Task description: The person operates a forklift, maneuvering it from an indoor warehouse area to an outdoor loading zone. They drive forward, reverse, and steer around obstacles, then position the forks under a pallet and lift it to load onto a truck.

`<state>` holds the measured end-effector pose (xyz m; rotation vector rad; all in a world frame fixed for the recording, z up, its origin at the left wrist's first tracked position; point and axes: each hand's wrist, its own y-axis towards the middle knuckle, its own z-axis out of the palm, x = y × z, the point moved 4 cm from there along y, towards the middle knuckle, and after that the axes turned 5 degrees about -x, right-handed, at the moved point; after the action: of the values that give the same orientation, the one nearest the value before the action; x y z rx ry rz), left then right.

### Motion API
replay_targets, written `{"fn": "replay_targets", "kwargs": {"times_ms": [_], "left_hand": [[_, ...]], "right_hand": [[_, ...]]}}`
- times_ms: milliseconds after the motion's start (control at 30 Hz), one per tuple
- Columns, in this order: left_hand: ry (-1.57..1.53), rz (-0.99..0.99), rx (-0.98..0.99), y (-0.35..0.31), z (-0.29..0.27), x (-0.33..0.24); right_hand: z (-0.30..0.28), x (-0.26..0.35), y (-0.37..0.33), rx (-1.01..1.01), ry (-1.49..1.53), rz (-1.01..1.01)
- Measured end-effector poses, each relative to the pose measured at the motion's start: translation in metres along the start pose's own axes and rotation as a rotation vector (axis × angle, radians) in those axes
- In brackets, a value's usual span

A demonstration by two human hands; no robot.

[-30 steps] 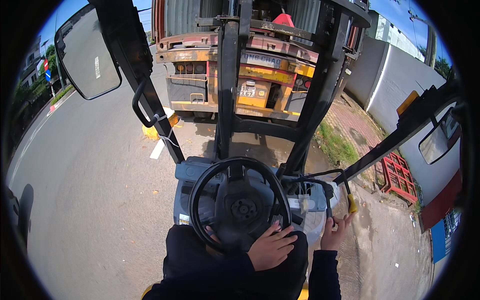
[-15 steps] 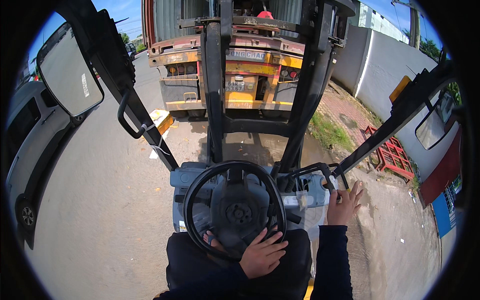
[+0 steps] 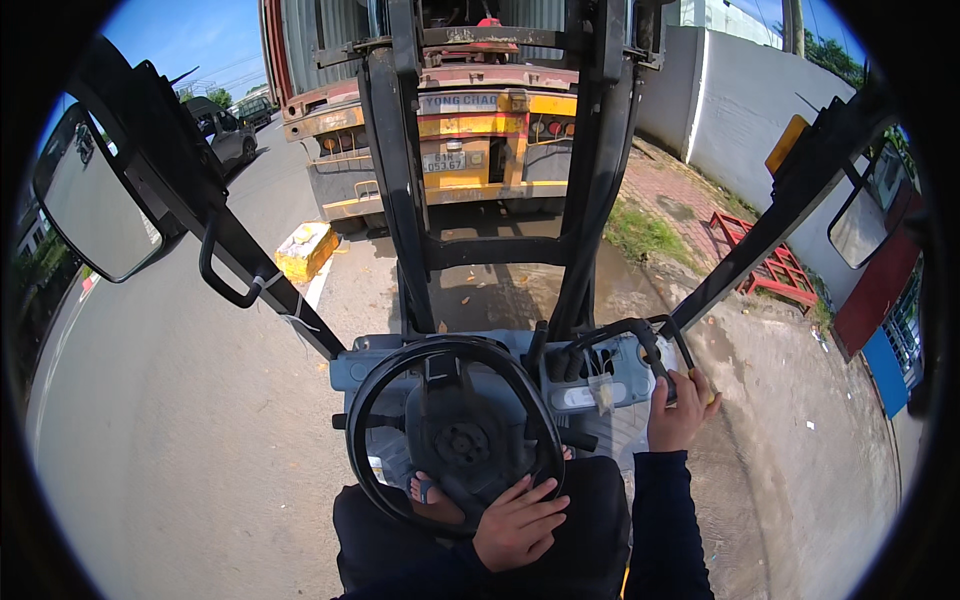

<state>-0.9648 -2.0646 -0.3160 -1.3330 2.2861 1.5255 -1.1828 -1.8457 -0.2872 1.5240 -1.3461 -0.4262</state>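
I sit at a forklift's controls. The black steering wheel [image 3: 357, 440] stands in front of my lap. My left hand [image 3: 520, 525] lies flat on the lower right of its rim, fingers stretched out and slightly apart. To the right of the dashboard, my right hand [image 3: 682, 412] has its fingers curled over a control lever [image 3: 655, 360] with a black bent shaft; the grip itself is partly hidden by the fingers. Beyond the dashboard rises the black forklift mast [image 3: 410, 190]. A foot in a sandal [image 3: 425, 490] shows through the wheel.
A truck trailer [image 3: 470, 125] with an open container stands right ahead of the mast. A yellow-and-white block [image 3: 306, 252] sits on the road at left. Red metal frames [image 3: 765, 265] lie by the white wall [image 3: 755, 100] at right. A dark vehicle [image 3: 225, 135] is farther off on the left.
The view has shifted: the trailer sits a little further left, and the silver car at left has gone from view. My right hand's spread fingers have closed over the lever. My left hand stays on the wheel.
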Motion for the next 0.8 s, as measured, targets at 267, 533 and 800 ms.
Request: {"fn": "replay_targets", "kwargs": {"times_ms": [267,533,800], "left_hand": [[0.277,0.033,0.162,-0.115,-0.034,-0.1],[0.703,-0.09,-0.15,-0.165,-0.168,-0.129],[0.578,-0.219,-0.359,-0.092,-0.141,-0.16]], "right_hand": [[-0.115,-0.038,-0.062,0.067,-0.003,-0.054],[-0.215,-0.029,-0.1,0.015,0.033,-0.049],[-0.304,-0.068,-0.153,0.131,0.067,-0.032]]}}
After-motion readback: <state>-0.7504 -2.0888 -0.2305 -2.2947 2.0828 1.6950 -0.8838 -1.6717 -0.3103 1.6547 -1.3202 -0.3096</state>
